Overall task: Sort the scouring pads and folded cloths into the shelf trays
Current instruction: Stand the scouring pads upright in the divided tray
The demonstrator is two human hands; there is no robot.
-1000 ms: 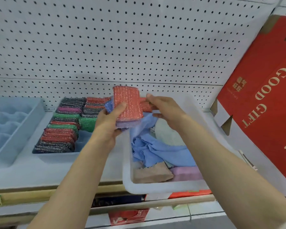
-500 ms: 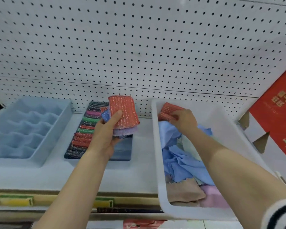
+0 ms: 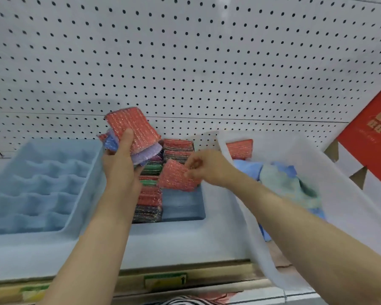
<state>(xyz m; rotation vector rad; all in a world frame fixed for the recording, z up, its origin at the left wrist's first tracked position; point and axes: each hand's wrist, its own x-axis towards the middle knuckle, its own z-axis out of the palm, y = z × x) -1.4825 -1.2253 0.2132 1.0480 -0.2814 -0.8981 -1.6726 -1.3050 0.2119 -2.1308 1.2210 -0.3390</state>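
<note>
Lining the tray (image 3: 183,206): scouring pads (image 3: 149,198); bin (image 3: 252,230): cloths (image 3: 282,177).

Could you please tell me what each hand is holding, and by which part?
The left hand grips a stack of scouring pads by its lower end; right hand pinches one red scouring pad by its right edge.

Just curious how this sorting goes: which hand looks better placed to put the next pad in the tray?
Probably the right hand. It pinches a single red pad just over the bare part of the pad tray, while the left hand grips a whole stack of pads, raised higher.
</note>
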